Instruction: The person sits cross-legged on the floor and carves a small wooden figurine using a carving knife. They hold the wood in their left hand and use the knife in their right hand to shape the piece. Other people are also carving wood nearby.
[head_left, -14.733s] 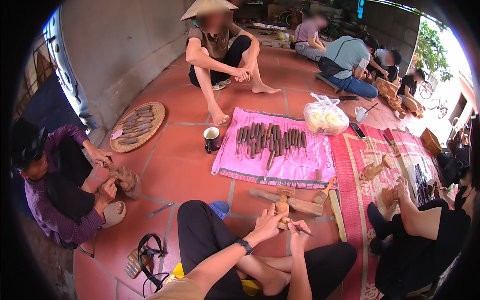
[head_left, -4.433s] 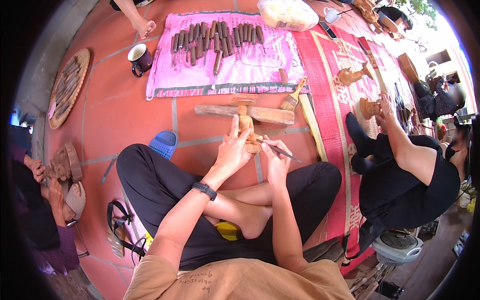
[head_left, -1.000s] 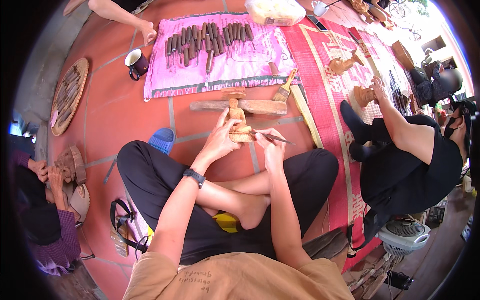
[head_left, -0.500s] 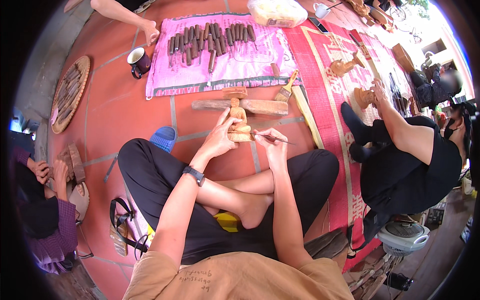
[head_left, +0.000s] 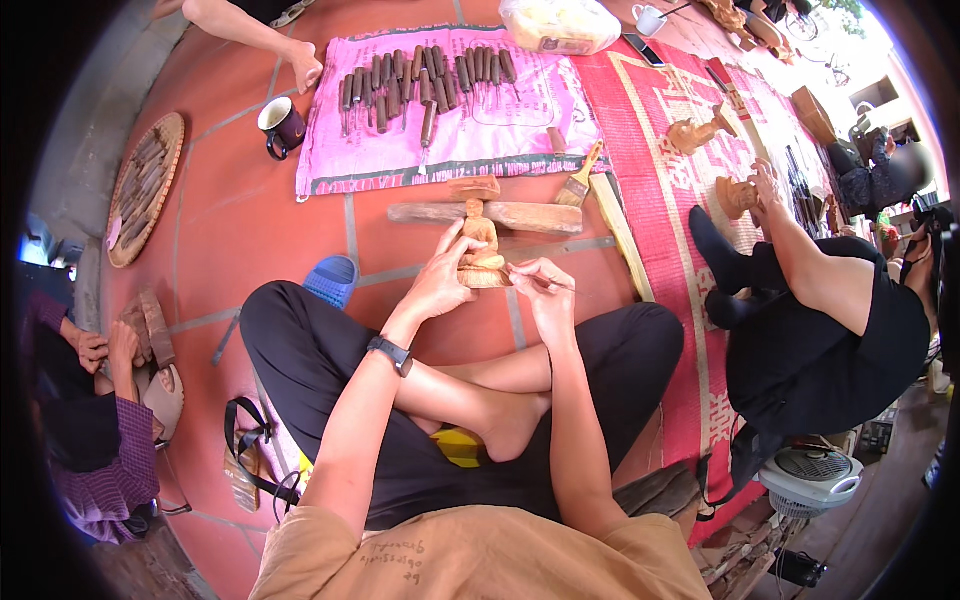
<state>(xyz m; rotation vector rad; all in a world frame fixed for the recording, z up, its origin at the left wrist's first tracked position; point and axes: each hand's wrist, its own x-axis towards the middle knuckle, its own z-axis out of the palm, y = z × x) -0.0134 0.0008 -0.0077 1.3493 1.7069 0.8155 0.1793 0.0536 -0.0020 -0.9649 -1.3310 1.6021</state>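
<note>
Working the figurine [head_left: 481,240], head and body already shaped, base detail likely left: left hand [head_left: 437,282] clamped round its left side, right hand [head_left: 546,288] pinching a thin tool [head_left: 572,289] at the base, near the near edge of the pink sheet [head_left: 330,150].

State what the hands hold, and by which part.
Left hand: carved wooden seated figurine, by its side and base. Right hand: slim carving tool, by its shaft.
</note>
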